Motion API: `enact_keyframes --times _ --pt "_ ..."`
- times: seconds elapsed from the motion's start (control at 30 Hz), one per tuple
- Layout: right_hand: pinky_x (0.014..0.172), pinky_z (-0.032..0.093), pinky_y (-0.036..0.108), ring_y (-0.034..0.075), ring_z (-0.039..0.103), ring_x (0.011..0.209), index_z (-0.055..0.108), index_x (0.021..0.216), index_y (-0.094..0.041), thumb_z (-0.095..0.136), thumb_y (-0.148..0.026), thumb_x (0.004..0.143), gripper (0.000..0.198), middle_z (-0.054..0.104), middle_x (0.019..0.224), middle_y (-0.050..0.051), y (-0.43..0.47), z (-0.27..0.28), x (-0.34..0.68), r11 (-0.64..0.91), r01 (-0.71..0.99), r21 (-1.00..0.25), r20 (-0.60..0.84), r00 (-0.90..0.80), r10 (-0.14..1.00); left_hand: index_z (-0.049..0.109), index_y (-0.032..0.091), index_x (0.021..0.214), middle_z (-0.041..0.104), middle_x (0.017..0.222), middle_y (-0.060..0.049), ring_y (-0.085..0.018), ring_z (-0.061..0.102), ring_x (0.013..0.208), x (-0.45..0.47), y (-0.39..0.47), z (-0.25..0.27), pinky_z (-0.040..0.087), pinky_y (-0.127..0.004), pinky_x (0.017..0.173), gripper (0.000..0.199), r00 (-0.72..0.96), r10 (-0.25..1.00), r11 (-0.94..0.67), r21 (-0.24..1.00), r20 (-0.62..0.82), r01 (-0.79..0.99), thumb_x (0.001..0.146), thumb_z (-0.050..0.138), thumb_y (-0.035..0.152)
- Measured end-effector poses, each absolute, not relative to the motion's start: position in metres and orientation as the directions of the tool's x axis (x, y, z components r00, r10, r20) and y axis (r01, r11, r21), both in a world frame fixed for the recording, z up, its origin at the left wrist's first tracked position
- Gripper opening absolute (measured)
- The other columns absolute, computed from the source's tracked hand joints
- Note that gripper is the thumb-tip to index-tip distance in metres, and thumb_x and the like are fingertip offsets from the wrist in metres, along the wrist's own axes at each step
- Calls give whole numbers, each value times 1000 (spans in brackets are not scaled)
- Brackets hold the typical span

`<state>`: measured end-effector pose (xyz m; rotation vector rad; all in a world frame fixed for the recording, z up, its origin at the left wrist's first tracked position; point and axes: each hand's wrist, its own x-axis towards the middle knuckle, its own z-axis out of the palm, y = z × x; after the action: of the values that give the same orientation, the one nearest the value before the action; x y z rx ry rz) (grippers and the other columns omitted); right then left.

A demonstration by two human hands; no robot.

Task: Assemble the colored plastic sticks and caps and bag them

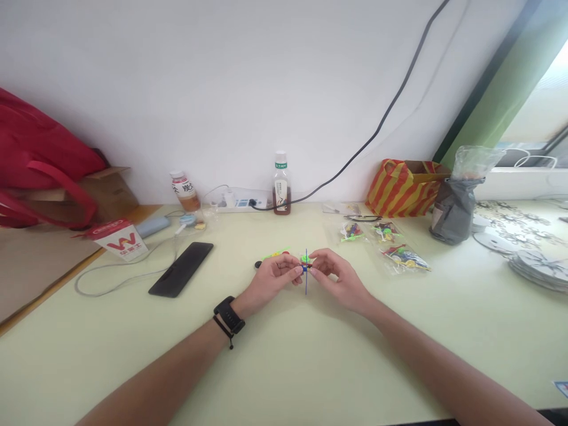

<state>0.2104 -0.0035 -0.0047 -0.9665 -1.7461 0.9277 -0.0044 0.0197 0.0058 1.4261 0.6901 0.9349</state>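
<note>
- The left hand [270, 281] is clamped on the blue piece [306, 284], between the thumb and the fingers.
- The right hand [341, 281] has its fingertips at the other side of this piece; I cannot tell whether they are closed on it.
- The piece is between both hands, in front of the bottle [280, 189].
- A black wheel [258, 264] lies on the tabletop [284, 361], just behind the left hand.

Between the fingers [293, 274], a thin blue strip [306, 287] with a blue middle piece [305, 269] runs vertically in view.
</note>
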Motion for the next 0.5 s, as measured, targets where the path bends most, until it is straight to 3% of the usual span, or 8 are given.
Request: enact_keyframes --times 0.1,0.17,0.2,0.27,0.33,0.4,0.5 --pt "69 51 30 16 59 73 50 141 -28 56 -35 99 43 64 93 2 -6 -4 212 467 292 -835 392 -280 876 72 14 95 66 85 -4 -15 64 77 -6 21 4 54 -30 75 25 498 858 -74 990 124 -119 89 77 38" --pt "68 50 30 15 56 70 50 143 -29 56 -35 98 45 64 98 3 -8 -3 213 495 358 -792 409 -291 865 72 14 96 67 84 -5 -15 65 76 -7 21 3 54 -30 75 26 497 860 -67 991 115 -115 89 77 38" --pt "68 49 30 14 55 69 56 136 -28 55 -35 98 38 64 99 3 -9 -2 214 503 383 -775 410 -302 861 72 14 96 68 84 -5 -15 64 76 -7 22 2 54 -30 76 26 495 861 -64 991 113 -114 89 77 38" --pt "65 46 29 14 54 67 68 100 -23 50 -34 99 22 63 89 3 -9 -1 215 494 399 -772 372 -346 861 73 13 95 68 82 -5 -15 64 76 -8 22 2 54 -30 76 26 489 866 -60 992 105 -107 89 78 38" --pt "60 41 29 14 48 60 54 63 -21 42 -34 101 43 55 69 1 -8 0 216 450 375 -810 310 -377 873 73 13 94 69 80 -5 -15 64 75 -8 23 2 53 -29 75 27 482 871 -56 993 98 -101 89 78 38" --pt "56 36 29 13 41 55 38 54 -21 43 -37 101 50 43 57 -1 -6 2 216 400 355 -845 274 -355 894 73 12 94 69 79 -5 -15 64 74 -8 23 2 53 -28 74 27 480 872 -55 993 98 -103 89 78 38" --pt "56 35 27 12 40 57 43 61 -21 56 -41 96 43 42 59 -3 -4 3 213 373 355 -857 284 -279 917 73 12 94 68 81 -4 -14 64 74 -7 23 2 53 -28 74 26 485 869 -55 993 100 -107 88 78 38"
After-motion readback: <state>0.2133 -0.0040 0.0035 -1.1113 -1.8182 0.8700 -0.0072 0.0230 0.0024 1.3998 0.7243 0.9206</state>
